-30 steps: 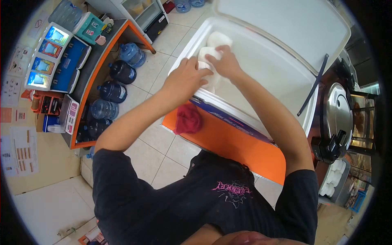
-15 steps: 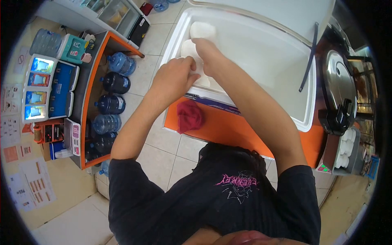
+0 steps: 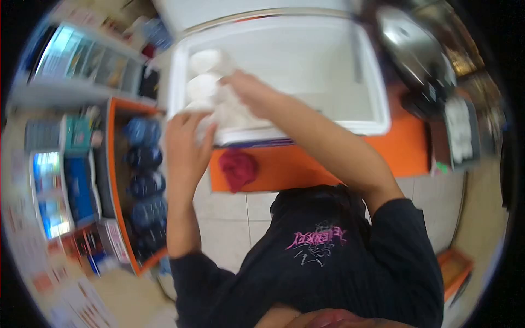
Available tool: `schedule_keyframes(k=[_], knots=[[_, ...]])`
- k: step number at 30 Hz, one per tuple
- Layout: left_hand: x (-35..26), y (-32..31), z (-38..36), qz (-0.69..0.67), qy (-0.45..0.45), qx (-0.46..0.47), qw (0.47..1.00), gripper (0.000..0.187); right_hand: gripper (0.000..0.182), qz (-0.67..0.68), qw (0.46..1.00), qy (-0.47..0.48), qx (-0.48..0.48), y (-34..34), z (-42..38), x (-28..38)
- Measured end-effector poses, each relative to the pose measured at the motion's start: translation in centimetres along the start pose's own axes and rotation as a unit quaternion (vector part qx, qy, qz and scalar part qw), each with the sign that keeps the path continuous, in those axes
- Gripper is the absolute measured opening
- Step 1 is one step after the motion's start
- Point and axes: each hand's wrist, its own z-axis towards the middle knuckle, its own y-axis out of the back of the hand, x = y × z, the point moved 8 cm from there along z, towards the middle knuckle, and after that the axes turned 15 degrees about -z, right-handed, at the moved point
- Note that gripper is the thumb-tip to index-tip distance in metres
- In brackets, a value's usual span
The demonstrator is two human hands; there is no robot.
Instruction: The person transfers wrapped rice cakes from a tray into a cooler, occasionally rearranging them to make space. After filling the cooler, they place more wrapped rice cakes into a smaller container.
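Reaching into the left end of the open white cooler [image 3: 383,117] with the right hand [image 3: 249,93], over and beside rounded white pieces [image 3: 203,86]. Too blurred there to tell whether closed on a piece or merely touching, so cannot tell the state of the right grip. Holding the left hand [image 3: 188,134] palm down at the near left corner of the cooler, just beside the nearest white piece, with the left grip apart, thumb spread from the fingers. Can see the white pieces lined up along the inside of the left wall, partly hidden at the near end by the left hand. Raised at the far side of the cooler, the pale lid [image 3: 219,10]. Crumpled on the orange surface [image 3: 399,156], in front of the cooler, a red cloth [image 3: 238,168]. To the right, a round metal appliance [image 3: 407,35] with a black handle, and near it a grey tray [image 3: 474,150] of small white items [image 3: 458,123]. Off to the left, an orange-edged shelf unit [image 3: 111,164] with large bottles [image 3: 145,131] in a row.
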Motion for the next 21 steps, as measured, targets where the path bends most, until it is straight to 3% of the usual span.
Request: schedule_keyframes(k=[1,2,4,5,8,9,10,12,14,15,16,18,20,21], knots=[[-1.5,0.3,-0.3,-0.026,-0.008,-0.010,1.000,0.026,0.054,0.027,0.997,0.060,-0.042,1.3,0.7,-1.5],[-2.8,0.6,-0.5,-0.092,0.018,-0.015,0.995,0.025,0.037,-0.039,0.986,0.123,-0.103,3.2,-1.3,-1.2],[-6.0,0.4,-1.0,-0.193,-0.007,-0.010,0.981,0.017,0.017,-0.032,0.968,0.248,-0.027,5.1,-9.0,0.7],[-5.9,-0.7,-2.0,-0.264,0.027,0.015,0.964,0.016,0.012,-0.060,0.973,0.221,-0.004,6.3,-14.2,1.6],[-10.3,-4.7,-2.9,-0.406,-0.018,0.109,0.907,0.022,0.024,-0.204,0.969,0.136,-0.031,12.5,-26.0,1.2],[-11.7,-6.5,-3.2,-0.467,-0.003,0.134,0.874,0.023,0.026,-0.197,0.968,0.121,-0.097,15.6,-29.5,0.5],[-13.0,-7.5,-2.8,-0.467,-0.007,0.135,0.874,0.023,0.028,-0.188,0.963,0.109,-0.158,18.6,-33.0,-0.2],[-16.2,-12.7,-2.3,-0.447,0.036,0.247,0.859,0.027,0.022,-0.208,0.912,0.098,-0.340,26.7,-40.0,-1.8],[-19.7,-16.5,-1.9,-0.460,0.061,0.283,0.840,0.028,0.022,-0.263,0.872,0.047,-0.410,35.7,-47.0,-4.5],[-21.7,-19.0,-2.0,-0.470,0.088,0.321,0.818,0.030,0.024,-0.277,0.848,-0.028,-0.450,40.4,-50.4,-6.3],[-24.7,-21.3,-1.6,-0.488,0.049,0.331,0.806,0.032,0.026,-0.290,0.818,-0.104,-0.486,45.1,-53.7,-8.2],[-30.6,-27.0,-0.4,-0.474,0.054,0.373,0.796,0.033,0.032,-0.435,0.736,-0.118,-0.505,56.1,-58.6,-11.7],[-36.7,-33.0,0.5,-0.466,0.045,0.411,0.782,0.031,0.049,-0.451,0.704,-0.135,-0.533,67.2,-62.6,-15.5],[-39.9,-36.1,1.6,-0.464,0.045,0.407,0.785,0.031,0.049,-0.451,0.705,-0.130,-0.532,72.6,-63.3,-16.3]])
